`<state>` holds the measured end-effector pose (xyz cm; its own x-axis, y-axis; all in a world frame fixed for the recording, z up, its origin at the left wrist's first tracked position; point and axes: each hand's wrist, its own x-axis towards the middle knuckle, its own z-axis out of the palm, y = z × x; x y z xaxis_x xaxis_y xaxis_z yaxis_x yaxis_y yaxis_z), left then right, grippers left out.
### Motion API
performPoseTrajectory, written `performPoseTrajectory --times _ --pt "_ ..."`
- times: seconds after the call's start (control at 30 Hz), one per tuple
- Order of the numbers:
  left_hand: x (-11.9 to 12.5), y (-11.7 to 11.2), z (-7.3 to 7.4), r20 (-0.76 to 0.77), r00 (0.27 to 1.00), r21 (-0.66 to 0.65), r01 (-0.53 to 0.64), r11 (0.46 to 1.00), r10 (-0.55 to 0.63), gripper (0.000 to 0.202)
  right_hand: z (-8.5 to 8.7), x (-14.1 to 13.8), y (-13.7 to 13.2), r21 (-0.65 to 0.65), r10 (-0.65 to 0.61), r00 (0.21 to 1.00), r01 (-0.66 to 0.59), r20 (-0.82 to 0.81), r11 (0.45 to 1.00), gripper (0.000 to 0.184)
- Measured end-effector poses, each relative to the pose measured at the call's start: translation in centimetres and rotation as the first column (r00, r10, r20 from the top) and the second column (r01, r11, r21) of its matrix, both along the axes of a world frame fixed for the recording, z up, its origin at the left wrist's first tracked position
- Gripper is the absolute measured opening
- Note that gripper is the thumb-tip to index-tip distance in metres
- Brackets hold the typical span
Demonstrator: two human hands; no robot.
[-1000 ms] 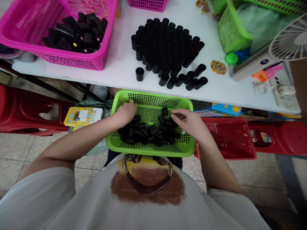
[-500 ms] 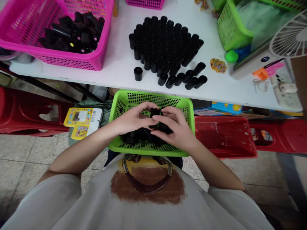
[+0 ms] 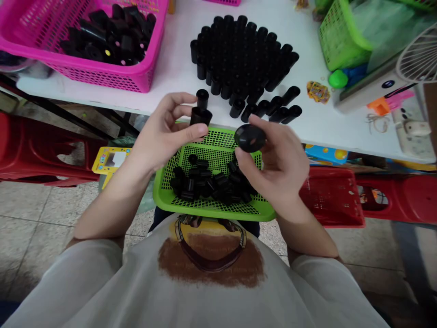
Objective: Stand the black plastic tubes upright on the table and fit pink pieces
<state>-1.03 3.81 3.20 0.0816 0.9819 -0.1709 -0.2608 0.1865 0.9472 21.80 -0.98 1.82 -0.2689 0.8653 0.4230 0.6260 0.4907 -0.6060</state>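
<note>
My left hand (image 3: 164, 132) is raised over a green basket (image 3: 211, 207) on my lap and pinches a short black cylinder (image 3: 200, 116) between thumb and fingers. My right hand (image 3: 276, 159) grips a round black cap (image 3: 250, 137) at the same height, a short gap to the right of the cylinder. Several loose black pieces (image 3: 208, 180) lie in the basket below both hands. One lone black cylinder (image 3: 202, 97) stands on the white table (image 3: 170, 77) just behind my left fingers.
A dense cluster of upright black cylinders (image 3: 244, 54) fills the table's middle, with a few lying on their sides (image 3: 278, 109). A pink basket (image 3: 102, 77) of black parts sits at the left, a green basket (image 3: 336, 38) and white fan (image 3: 418, 57) at the right. Red stools (image 3: 331, 196) flank me.
Both hands rose out of the green basket, each bringing a black part, and moved apart. The left now holds a cylinder, the right a cap.
</note>
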Motion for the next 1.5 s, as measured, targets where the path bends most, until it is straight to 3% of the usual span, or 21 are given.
performPoseTrajectory --times 0.07,0.17,0.33,0.57,0.97,1.07,1.17,1.23,1.33,1.43,1.5 --pt "-0.6 -1.0 -0.5 -0.094 0.995 0.070 -0.009 0.998 0.015 0.039 -0.4 0.6 -0.2 0.028 -0.040 0.998 0.041 -0.056 0.999 0.039" --pt "-0.9 -2.8 -1.1 -0.182 0.982 0.105 0.066 0.992 -0.046 0.033 -1.5 1.2 -0.5 0.066 0.003 0.996 0.003 -0.086 0.998 0.035" --pt "-0.5 -4.4 -1.8 -0.296 0.945 0.167 0.192 0.967 -0.136 0.034 -1.9 0.8 -0.7 0.172 0.042 0.986 -0.071 0.163 0.983 0.015" --pt "-0.4 -3.9 -3.3 -0.373 0.913 0.225 0.261 0.939 -0.164 0.040 -1.8 0.1 -0.5 0.229 -0.116 0.942 0.043 0.316 0.973 0.013" --pt "-0.5 -3.6 -4.0 -0.375 0.910 0.241 0.278 0.930 -0.175 0.041 -1.7 -0.1 -1.1 0.188 -0.065 0.950 0.007 0.305 0.982 0.012" --pt "-0.5 -3.5 -4.0 -0.372 0.891 0.187 0.345 0.920 -0.259 0.043 -1.7 -0.3 -1.4 0.184 0.003 0.930 -0.075 0.367 0.980 0.014" --pt "-0.6 -3.1 -4.2 -0.397 0.853 0.153 0.425 0.892 -0.339 0.046 -1.4 -0.2 -1.3 0.123 0.193 0.885 -0.268 0.424 0.956 0.030" --pt "-0.8 -2.7 -4.3 -0.417 0.824 0.156 0.481 0.863 -0.384 0.049 -1.4 0.2 -1.0 0.000 0.372 0.868 -0.394 0.329 0.919 0.045" --pt "-1.0 -2.3 -4.4 -0.443 0.742 0.155 0.616 0.772 -0.503 0.051 -1.7 1.1 -0.6 -0.110 0.503 0.864 -0.503 -0.030 0.857 0.062" --pt "-0.9 -1.9 -4.1 -0.502 0.670 0.172 0.697 0.696 -0.547 0.048 -2.0 1.8 -0.4 -0.056 0.443 0.856 -0.472 -0.265 0.880 0.065" --pt "-1.0 -1.0 -4.0 -0.551 0.710 0.214 0.628 0.749 -0.438 0.048 -1.9 2.5 -0.3 0.001 0.346 0.882 -0.364 -0.319 0.931 0.057"
